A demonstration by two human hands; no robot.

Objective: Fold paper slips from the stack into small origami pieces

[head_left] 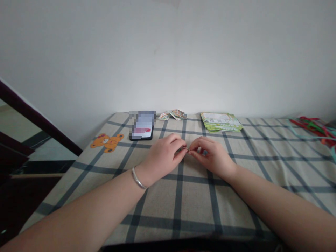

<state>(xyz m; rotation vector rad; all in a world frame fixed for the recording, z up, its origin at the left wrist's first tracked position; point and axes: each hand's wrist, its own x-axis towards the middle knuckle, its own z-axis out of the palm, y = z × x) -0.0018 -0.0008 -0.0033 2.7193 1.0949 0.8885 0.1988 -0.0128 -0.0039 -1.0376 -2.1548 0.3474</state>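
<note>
One small thin piece point(187, 149) sits between the fingertips of two hands, its visible part running roughly sideways from one to the other; which end is its front, I cannot tell. One phone point(148, 134) lies beyond and left of the left hand point(166, 150), one green stack point(222, 122) beyond the right hand point(214, 154). Both hands pinch the piece, thumbs nearly against forefingers.

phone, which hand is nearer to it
Left: the left hand is in front of the phone and to its right; the right hand is farther right.
</note>
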